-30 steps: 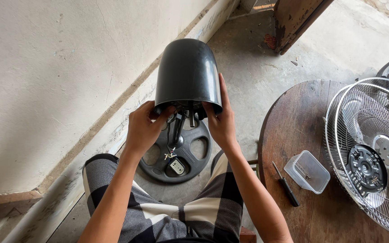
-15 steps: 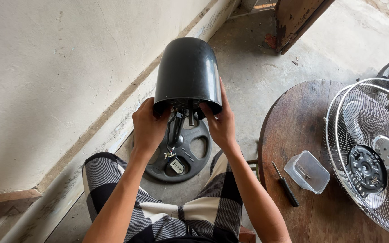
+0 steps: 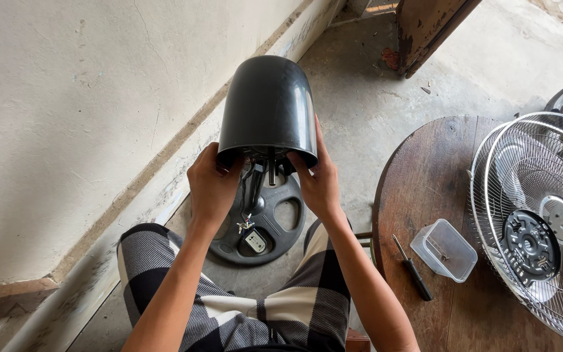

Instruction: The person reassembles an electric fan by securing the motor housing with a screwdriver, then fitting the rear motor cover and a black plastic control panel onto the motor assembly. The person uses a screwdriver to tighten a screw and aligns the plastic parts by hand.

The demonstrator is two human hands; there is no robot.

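Black, rounded plastic motor housing (image 3: 267,107) sits clamped between both hands, left hand (image 3: 212,186) and right hand (image 3: 317,179) gripping its lower rim above the dark round fan base (image 3: 262,225).

Sitting at right: a round wooden tabletop (image 3: 425,169), carrying a wire fan guard (image 3: 535,221) overhanging its far edge. Lying just beside the guard, a clear plastic box (image 3: 444,250); resting near that, a dark screwdriver (image 3: 413,268). Leaning further back on the concrete floor (image 3: 360,98), a worn wooden board (image 3: 428,26).
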